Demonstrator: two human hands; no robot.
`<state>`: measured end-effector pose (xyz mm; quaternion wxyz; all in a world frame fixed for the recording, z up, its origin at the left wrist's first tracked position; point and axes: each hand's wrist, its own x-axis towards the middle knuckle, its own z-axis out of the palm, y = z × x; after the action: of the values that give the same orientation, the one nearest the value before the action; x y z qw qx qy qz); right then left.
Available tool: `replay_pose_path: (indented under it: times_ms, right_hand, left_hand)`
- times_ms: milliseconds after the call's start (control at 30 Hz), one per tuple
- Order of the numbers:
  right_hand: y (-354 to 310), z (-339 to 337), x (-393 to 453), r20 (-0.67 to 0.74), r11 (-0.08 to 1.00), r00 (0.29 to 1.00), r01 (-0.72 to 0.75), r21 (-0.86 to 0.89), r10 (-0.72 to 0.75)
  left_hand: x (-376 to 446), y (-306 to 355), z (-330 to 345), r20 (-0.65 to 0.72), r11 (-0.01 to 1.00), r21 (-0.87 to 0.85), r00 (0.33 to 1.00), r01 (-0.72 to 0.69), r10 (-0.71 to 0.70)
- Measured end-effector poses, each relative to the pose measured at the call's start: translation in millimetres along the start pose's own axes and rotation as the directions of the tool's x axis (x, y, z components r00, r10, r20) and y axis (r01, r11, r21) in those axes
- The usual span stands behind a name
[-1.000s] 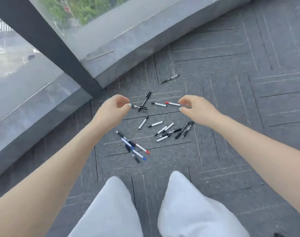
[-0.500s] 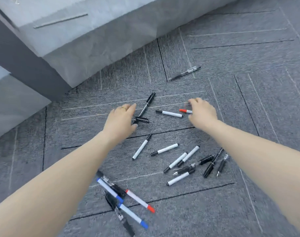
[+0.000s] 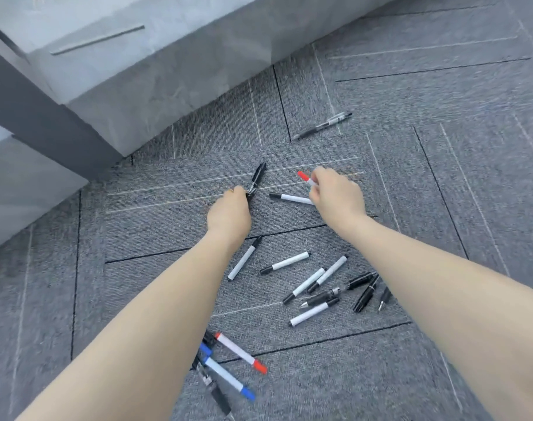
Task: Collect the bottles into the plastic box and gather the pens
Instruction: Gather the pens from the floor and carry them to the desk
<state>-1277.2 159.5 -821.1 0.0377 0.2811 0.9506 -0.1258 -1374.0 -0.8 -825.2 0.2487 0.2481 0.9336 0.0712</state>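
- Head view: the pen-gathering part of the task is in hand; no bottles and no plastic box show, so I cannot say how that half stands.
- The left hand [image 3: 228,212] has its fingers curled round the near end of a black pen [image 3: 257,179], which points away toward 12 o'clock on the carpet floor [image 3: 441,208].
- The right hand [image 3: 335,196] pinches a red-capped marker [image 3: 305,178], its cap sticking out toward 10 o'clock; at 9 o'clock of that hand, touching the knuckles, lies a white marker with a black cap [image 3: 291,198].
- My guess at the next move: lift both pens clear, then bring them toward the loose cluster of pens [image 3: 326,287] lying at 6 o'clock of the hands, so the scatter shrinks to one heap.
- A lone clear pen [image 3: 323,126] lies well apart at 12 o'clock, near the grey ledge [image 3: 168,86]; it will want a longer reach.
- Count, as far as I can tell: two pens held, one beside the right hand, one far outlier, about ten in the middle cluster, and a near bunch by the left forearm [image 3: 228,363] with one red-tipped, two blue-tipped and at least one dark pen partly hidden by the arm.
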Motion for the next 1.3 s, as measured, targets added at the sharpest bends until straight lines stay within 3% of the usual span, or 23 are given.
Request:
replay_pose_path:
  times_ms: [133, 267, 467, 533, 667, 867, 1067, 1167, 1300]
  right_hand:
    - [-0.4, 19.2, -8.3, 0.152, 0.971, 0.96, 0.24, -0.013, -0.236]
    - [7.2, 29.2, -19.2, 0.181, 0.953, 0.947, 0.286, -0.101, -0.265]
    - [-1.8, 26.2, -25.4, 0.175, 0.92, 0.927, 0.358, -0.156, -0.331]
    - [-0.8, 24.4, -29.8, 0.211, 0.924, 0.921, 0.359, -0.129, -0.328]
    - [14.5, 16.1, -39.1, 0.248, 0.95, 0.927, 0.306, -0.065, -0.282]
    - [52.9, 6.0, -46.3, 0.212, 0.992, 0.97, 0.124, -0.016, -0.118]
    - [81.6, 6.7, -45.4, 0.239, 0.993, 0.965, -0.113, 0.022, 0.105]
    - [83.3, 14.2, -51.2, 0.219, 0.985, 0.963, -0.168, 0.033, 0.157]
    - [75.4, 24.0, -57.5, 0.104, 0.979, 0.977, -0.177, -0.102, 0.187]
  left_hand:
    - [-10.0, -3.7, 2.9, 0.026, 0.996, -0.084, 1.0, -0.011, 0.013]
    - [-45.9, -23.1, 6.9, 0.045, 0.965, -0.253, 0.997, 0.07, -0.061]
    - [-69.3, -31.3, 25.6, 0.103, 0.997, -0.058, 0.993, -0.043, 0.049]
    - [-63.8, -26.5, 31.6, 0.054, 0.998, -0.033, 0.997, -0.057, 0.059]
    - [-53.8, -16.8, 34.2, -0.017, 0.997, 0.015, 0.997, -0.074, 0.074]
    - [-51.4, -11.8, 32.2, 0.064, 0.974, 0.181, 0.99, -0.134, 0.124]
    - [-26.5, -10.6, 15.5, 0.091, 0.997, -0.058, 0.995, -0.04, 0.046]
    - [-9.5, 10.3, -0.9, 0.028, 0.994, -0.086, 0.997, -0.068, 0.071]
    - [30.0, 59.9, -21.3, 0.0, 0.984, -0.097, 0.989, -0.147, 0.148]
